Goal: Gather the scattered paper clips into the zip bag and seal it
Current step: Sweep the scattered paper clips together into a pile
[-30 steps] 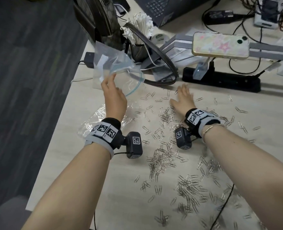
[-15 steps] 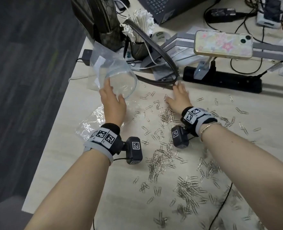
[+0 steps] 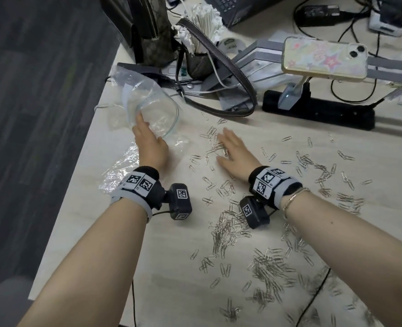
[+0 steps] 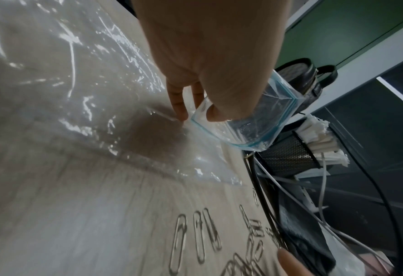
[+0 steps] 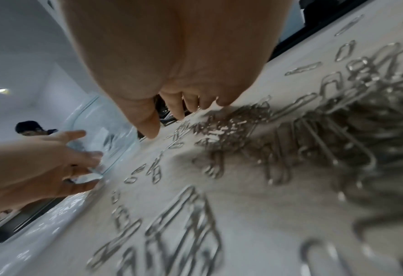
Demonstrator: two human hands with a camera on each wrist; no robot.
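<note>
A clear zip bag [image 3: 152, 112] with a blue seal strip lies on its side near the table's left edge, its mouth gaping towards the right. My left hand [image 3: 150, 142] pinches the bag's rim [image 4: 221, 119] between thumb and fingers. Silver paper clips [image 3: 228, 230] lie scattered across the pale wooden table [image 3: 171, 267]. My right hand [image 3: 230, 149] lies flat, fingers straight, on a small bunch of clips [image 5: 231, 119] just right of the bag's mouth. Whether any clips are inside the bag cannot be made out.
A crinkled clear plastic sheet [image 3: 122, 168] lies under my left wrist. Behind the bag stand a dark handbag [image 3: 148, 31] with a long strap [image 3: 230, 74], a mesh cup of white sticks [image 3: 202, 24], a phone [image 3: 322, 57] on a stand, a black power strip [image 3: 320, 112] and cables.
My left hand lowered the bag from the air onto the table, mouth facing right. My right hand slid left with clips under it, towards the bag's mouth.
</note>
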